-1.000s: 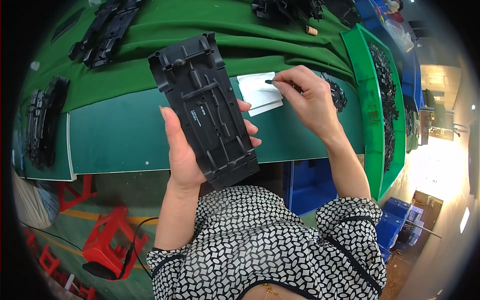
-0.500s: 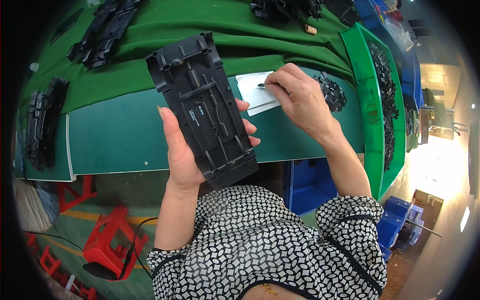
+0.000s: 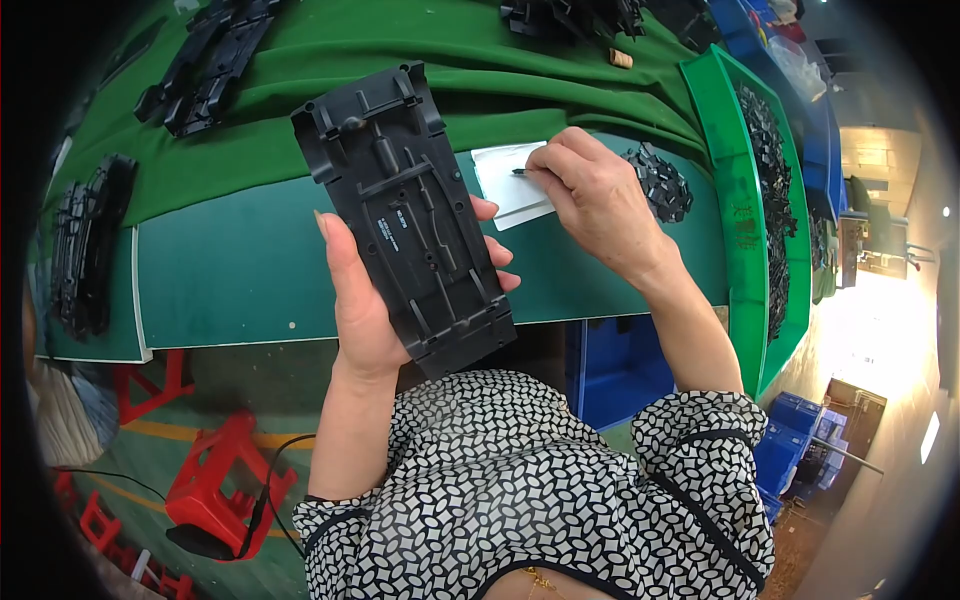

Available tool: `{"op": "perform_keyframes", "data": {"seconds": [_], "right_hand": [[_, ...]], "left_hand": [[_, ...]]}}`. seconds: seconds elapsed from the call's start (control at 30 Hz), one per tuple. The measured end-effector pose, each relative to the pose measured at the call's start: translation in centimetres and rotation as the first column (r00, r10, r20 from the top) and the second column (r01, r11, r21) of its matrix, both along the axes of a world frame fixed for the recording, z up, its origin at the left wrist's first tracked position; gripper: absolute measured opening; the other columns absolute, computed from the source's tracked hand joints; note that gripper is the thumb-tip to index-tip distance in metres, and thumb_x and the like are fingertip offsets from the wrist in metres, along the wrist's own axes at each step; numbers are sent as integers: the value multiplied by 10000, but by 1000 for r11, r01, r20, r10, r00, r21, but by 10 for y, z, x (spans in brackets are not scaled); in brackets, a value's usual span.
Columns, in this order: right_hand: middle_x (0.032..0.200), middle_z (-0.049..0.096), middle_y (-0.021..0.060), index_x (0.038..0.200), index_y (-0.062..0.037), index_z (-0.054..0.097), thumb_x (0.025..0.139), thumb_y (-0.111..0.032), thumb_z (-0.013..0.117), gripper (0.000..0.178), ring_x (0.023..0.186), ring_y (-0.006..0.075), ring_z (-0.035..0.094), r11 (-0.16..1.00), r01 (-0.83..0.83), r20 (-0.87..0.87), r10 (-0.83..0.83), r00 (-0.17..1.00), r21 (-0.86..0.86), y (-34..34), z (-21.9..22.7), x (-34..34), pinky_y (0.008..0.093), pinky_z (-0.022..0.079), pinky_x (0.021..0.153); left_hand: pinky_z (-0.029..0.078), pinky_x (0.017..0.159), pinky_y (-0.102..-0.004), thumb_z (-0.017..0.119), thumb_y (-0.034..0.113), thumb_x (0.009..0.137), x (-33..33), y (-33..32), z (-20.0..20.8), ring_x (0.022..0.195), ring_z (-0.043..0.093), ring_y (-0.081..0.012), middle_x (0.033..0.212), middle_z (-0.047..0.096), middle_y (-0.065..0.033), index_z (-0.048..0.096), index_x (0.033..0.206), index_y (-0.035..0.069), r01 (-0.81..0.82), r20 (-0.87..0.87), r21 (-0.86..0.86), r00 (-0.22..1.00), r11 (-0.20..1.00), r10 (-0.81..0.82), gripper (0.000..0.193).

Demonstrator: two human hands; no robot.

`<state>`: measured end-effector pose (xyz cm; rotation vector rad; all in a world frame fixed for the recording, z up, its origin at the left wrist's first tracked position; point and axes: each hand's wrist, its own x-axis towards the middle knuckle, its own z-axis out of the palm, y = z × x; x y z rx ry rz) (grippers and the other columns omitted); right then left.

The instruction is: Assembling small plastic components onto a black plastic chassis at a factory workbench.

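My left hand [image 3: 362, 295] is wrapped round a long black moulded plastic toy car chassis [image 3: 405, 220], held tilted above the table's front edge with its ribbed, pipe-like details facing me. The thumb lies along its left side and several fingertips show at its right. To the right, my right hand [image 3: 592, 195] pinches a small dark plastic piece [image 3: 520, 172] between thumb and fingertips. That hand hovers over a white pad [image 3: 500, 208], partly covering it. A pile of small black plastic pieces [image 3: 660, 184] lies on the table just right of my right hand.
A green crate [image 3: 735, 220] full of black pieces stands at the right. More black chassis parts [image 3: 92, 245] lie at the left and on the green cloth [image 3: 330, 50]. A blue bin [image 3: 622, 370] is below the table edge; a red stool [image 3: 222, 480] stands lower left.
My right hand has shifted very slightly left with the small piece. My left hand and the chassis have hardly moved.
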<state>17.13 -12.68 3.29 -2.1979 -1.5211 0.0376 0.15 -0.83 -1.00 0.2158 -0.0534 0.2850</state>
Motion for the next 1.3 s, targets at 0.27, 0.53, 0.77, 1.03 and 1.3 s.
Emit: {"op": "perform_keyframes", "data": {"seconds": [0.27,0.53,0.77,1.03,1.3], "right_hand": [[786,597,43,878,19,637,811,-43,641,92,674,109,558,937,295,-474,-178,862,186,-10,17,-8,233,452,615],[798,588,22,848,6,625,773,38,645,84,698,73,548,909,255,-501,-61,864,329,-40,25,-48,199,444,601],[786,527,97,834,51,596,578,22,658,265,590,207,511,871,-378,209,325,922,313,-52,13,-71,289,429,491],[786,511,96,783,48,577,572,5,645,227,610,198,508,856,-452,274,385,881,250,-49,6,-77,289,432,509],[767,510,90,764,40,573,568,6,642,211,612,190,507,877,-432,245,381,892,210,-49,5,-80,277,428,507]], "left_hand": [[531,761,-542,195,712,858,-2,0,2,937,587,-309,1169,484,-195,341,1314,4,-11,-48,36,999,999,13,855],[500,822,-551,193,712,858,-3,3,-1,944,588,-312,1155,510,-187,382,1290,1,34,-14,74,999,997,-33,853],[509,827,-507,194,715,855,1,1,1,923,605,-290,1136,536,-188,399,1278,-6,-17,-46,109,999,994,22,860],[496,850,-504,208,738,836,0,2,-6,947,599,-292,1153,530,-195,394,1277,-18,-61,-9,99,998,993,62,895],[472,888,-503,270,758,811,0,4,-9,992,580,-305,1192,508,-194,375,1297,-12,-12,44,84,999,996,9,917]]}}
